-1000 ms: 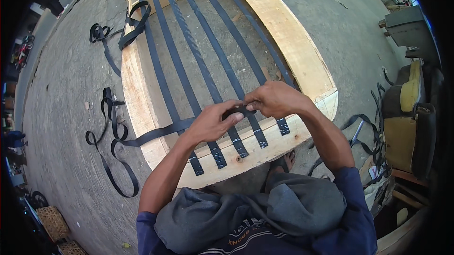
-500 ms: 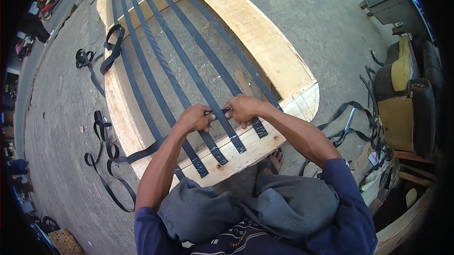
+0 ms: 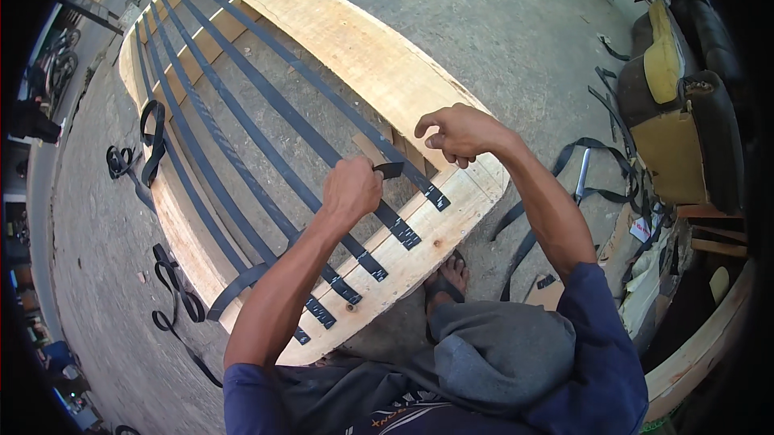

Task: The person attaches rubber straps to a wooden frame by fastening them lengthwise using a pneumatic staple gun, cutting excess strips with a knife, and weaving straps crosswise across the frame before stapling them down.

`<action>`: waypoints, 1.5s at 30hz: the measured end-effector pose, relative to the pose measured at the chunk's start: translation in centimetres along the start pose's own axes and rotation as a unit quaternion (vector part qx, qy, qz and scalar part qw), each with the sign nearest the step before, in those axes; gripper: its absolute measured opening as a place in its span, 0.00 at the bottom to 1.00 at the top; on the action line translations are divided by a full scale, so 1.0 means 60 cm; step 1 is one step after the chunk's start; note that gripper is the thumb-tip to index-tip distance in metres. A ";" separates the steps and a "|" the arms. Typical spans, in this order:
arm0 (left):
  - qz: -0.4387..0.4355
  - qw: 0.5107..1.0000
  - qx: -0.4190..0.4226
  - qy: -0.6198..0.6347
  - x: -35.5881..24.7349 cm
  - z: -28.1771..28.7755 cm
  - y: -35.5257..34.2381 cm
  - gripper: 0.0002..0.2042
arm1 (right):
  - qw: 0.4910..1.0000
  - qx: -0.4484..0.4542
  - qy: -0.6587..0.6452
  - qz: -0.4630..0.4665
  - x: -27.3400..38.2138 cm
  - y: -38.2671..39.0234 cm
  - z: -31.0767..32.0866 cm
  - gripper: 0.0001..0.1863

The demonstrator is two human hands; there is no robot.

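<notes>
My left hand (image 3: 353, 193) is closed in a fist round a black webbing strap, whose loose end (image 3: 392, 170) sticks out to the right between two lengthwise straps. This strap (image 3: 235, 290) comes in over the frame's left rail, and my left forearm hides part of its run. Several black straps (image 3: 266, 158) stretch along the wooden frame (image 3: 355, 16), fixed with pale staples at the near end board (image 3: 451, 233). Above the near right corner, my right hand (image 3: 463, 137) hovers with fingers bent and apart, holding nothing.
Loose strap coils (image 3: 153, 141) hang at the left rail, with more strap (image 3: 173, 286) on the concrete floor. To the right lie a silver-handled tool (image 3: 583, 173), strap loops and scraps. A worn dark sofa (image 3: 673, 104) with yellow foam stands beyond.
My right hand has let go of the strap end and moved up and right. My left hand now holds it alone, further right across the lengthwise straps. The view has shifted.
</notes>
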State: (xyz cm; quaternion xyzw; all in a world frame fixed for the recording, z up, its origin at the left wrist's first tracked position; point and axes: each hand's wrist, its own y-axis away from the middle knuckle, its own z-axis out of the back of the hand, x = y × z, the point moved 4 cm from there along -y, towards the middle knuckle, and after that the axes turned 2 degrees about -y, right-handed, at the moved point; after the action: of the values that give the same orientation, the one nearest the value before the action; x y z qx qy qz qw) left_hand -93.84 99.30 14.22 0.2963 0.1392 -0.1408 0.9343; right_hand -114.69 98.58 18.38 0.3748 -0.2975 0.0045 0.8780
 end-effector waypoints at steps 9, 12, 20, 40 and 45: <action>0.109 0.911 0.094 0.386 0.011 -0.101 -0.095 0.10 | 0.992 0.125 -0.017 -0.016 -0.024 -0.103 -0.081 0.32; 0.067 0.930 0.070 0.353 0.013 -0.101 -0.075 0.08 | 0.996 0.068 0.043 0.028 -0.020 -0.090 -0.074 0.25; -0.117 0.955 -0.259 0.085 -0.143 -0.018 -0.028 0.16 | 0.982 -0.020 0.139 -0.127 -0.166 -0.012 0.128 0.16; -0.191 0.940 -0.276 0.052 -0.176 -0.090 -0.117 0.17 | 0.815 -0.395 -0.115 -0.408 -0.402 0.646 -0.731 0.19; -0.163 0.952 -0.249 0.072 -0.139 -0.110 -0.103 0.18 | 0.817 -0.386 -0.088 -0.419 -0.387 0.710 -0.811 0.26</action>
State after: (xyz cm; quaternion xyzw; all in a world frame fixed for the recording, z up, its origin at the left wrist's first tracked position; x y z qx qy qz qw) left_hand -104.81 99.86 8.70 0.0369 0.2829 -0.2302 0.9304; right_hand -118.37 166.38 7.74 0.0922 -0.1648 -0.5124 0.8377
